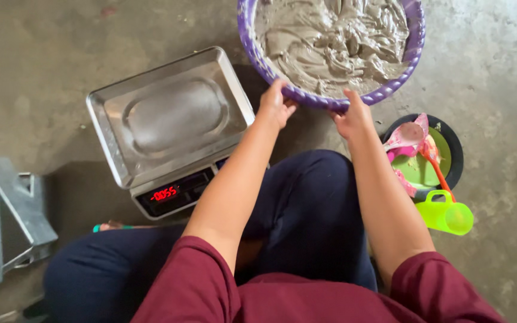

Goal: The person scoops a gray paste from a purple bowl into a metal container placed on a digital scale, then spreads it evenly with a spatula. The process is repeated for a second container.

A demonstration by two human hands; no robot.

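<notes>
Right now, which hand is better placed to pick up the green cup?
The right hand. It grips the purple basin rim just above the green cup; the left hand is by the scale.

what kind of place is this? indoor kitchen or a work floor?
Likely an informal work floor, not a kitchen: bare concrete floor, a digital scale set on it, and both hands gripping a purple basin of grey paste.
</notes>
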